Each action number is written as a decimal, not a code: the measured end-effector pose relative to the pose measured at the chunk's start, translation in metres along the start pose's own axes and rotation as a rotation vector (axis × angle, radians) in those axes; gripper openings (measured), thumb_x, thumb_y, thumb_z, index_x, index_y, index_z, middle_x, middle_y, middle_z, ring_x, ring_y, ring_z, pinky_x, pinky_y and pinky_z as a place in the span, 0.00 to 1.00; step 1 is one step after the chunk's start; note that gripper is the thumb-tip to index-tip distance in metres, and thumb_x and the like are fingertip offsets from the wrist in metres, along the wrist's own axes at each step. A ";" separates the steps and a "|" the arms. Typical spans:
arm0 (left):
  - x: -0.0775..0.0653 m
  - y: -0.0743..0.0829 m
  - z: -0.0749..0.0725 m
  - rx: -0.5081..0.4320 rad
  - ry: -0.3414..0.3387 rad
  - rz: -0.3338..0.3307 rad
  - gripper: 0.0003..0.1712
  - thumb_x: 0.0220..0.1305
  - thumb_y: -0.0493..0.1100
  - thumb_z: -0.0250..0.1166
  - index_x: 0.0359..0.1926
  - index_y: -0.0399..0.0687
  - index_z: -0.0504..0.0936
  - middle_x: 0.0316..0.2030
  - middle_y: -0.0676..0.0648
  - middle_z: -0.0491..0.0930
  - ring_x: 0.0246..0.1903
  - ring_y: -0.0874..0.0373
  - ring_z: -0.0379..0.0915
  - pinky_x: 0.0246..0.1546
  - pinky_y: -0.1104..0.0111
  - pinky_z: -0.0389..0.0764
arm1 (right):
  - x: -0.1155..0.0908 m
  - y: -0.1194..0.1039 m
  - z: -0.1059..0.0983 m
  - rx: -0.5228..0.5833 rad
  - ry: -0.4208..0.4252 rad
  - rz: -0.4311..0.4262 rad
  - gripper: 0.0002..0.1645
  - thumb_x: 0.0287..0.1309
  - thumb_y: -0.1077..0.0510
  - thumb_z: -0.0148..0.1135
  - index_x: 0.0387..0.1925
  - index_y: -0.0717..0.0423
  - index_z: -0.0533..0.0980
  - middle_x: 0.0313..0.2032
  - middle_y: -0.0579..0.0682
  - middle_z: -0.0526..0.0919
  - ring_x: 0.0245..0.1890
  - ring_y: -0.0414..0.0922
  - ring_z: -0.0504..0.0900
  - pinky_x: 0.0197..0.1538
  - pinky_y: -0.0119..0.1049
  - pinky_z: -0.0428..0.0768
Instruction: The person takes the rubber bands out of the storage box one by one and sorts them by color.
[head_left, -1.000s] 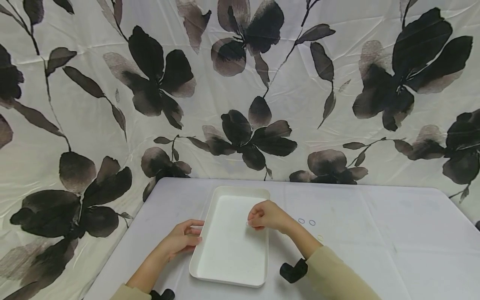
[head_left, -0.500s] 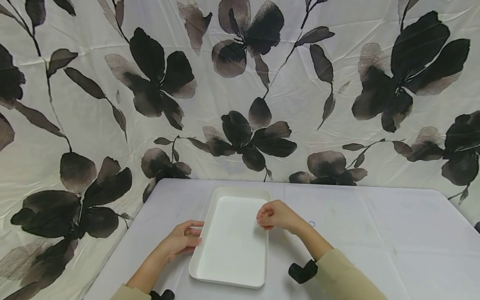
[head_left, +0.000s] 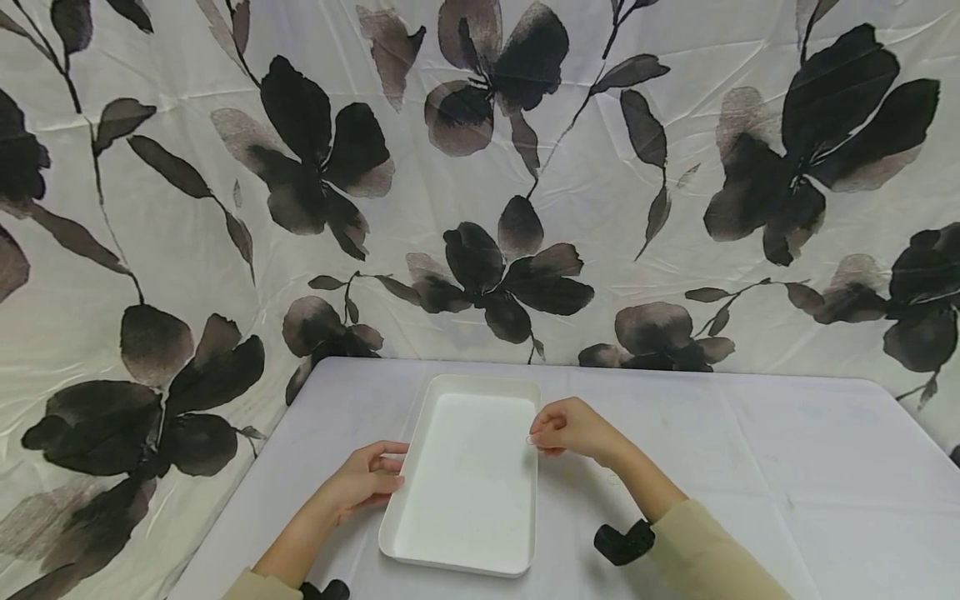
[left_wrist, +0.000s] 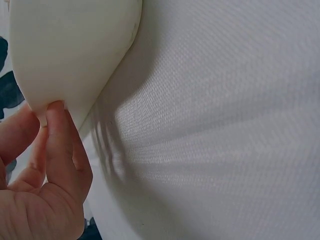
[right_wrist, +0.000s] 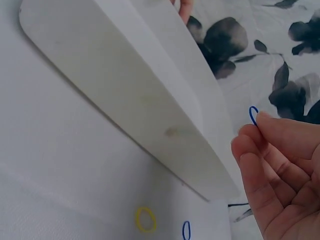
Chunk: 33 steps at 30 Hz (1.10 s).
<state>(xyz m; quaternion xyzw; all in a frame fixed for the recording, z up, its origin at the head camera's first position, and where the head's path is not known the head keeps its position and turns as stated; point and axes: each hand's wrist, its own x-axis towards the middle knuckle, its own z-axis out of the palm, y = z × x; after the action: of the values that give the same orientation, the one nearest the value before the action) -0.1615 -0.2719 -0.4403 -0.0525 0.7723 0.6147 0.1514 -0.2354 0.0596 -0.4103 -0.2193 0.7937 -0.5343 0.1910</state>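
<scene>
My left hand (head_left: 363, 483) grips the left rim of a white rectangular tray (head_left: 459, 483); in the left wrist view its thumb and fingers pinch the tray's edge. Between thumb and index finger, my right hand (right_wrist: 285, 165) pinches a small thin blue rubber band (right_wrist: 250, 116). In the head view this hand is at the tray's right rim, and the band at its fingertips shows only faintly. On the table beside the tray, the right wrist view shows a yellow rubber band (right_wrist: 138, 220) and another blue rubber band (right_wrist: 183, 231).
A white cloth covers the table (head_left: 750, 467). Behind it hangs a white curtain with dark flowers (head_left: 480, 275). A black wrist device (head_left: 624, 543) is by the right sleeve, and another black device (head_left: 327, 590) by the left.
My right hand has moved right, from over the tray to its right rim, still pinching the band. It now covers the blue bands seen earlier on the table. The left hand stays put.
</scene>
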 end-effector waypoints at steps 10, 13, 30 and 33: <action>-0.001 0.001 0.001 0.005 0.004 -0.005 0.32 0.54 0.27 0.63 0.61 0.31 0.64 0.44 0.38 0.76 0.37 0.53 0.78 0.35 0.63 0.80 | -0.007 0.008 -0.010 0.030 0.011 0.009 0.08 0.53 0.65 0.64 0.32 0.69 0.77 0.22 0.49 0.79 0.22 0.42 0.78 0.31 0.36 0.80; -0.001 0.002 0.002 0.007 0.012 -0.009 0.32 0.54 0.27 0.63 0.61 0.31 0.64 0.44 0.38 0.76 0.37 0.53 0.78 0.35 0.63 0.80 | -0.009 0.010 -0.013 0.035 0.012 0.007 0.08 0.53 0.65 0.63 0.32 0.69 0.77 0.22 0.49 0.80 0.23 0.42 0.78 0.31 0.37 0.80; -0.002 0.001 0.002 0.012 0.023 -0.007 0.32 0.54 0.27 0.63 0.61 0.31 0.64 0.43 0.39 0.76 0.36 0.53 0.78 0.34 0.63 0.81 | -0.023 0.024 -0.034 0.036 0.020 0.011 0.08 0.54 0.67 0.61 0.34 0.72 0.75 0.23 0.52 0.80 0.27 0.43 0.80 0.36 0.42 0.81; -0.002 0.001 0.002 0.009 0.020 -0.003 0.32 0.54 0.27 0.62 0.61 0.31 0.64 0.43 0.38 0.76 0.36 0.53 0.78 0.34 0.63 0.80 | -0.024 0.027 -0.037 0.025 0.027 0.017 0.08 0.54 0.67 0.61 0.34 0.72 0.75 0.23 0.51 0.80 0.27 0.43 0.80 0.36 0.43 0.81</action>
<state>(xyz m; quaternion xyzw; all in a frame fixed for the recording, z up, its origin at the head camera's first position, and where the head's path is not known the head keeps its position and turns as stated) -0.1593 -0.2700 -0.4387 -0.0591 0.7764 0.6105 0.1449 -0.2391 0.1098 -0.4204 -0.2027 0.7913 -0.5455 0.1874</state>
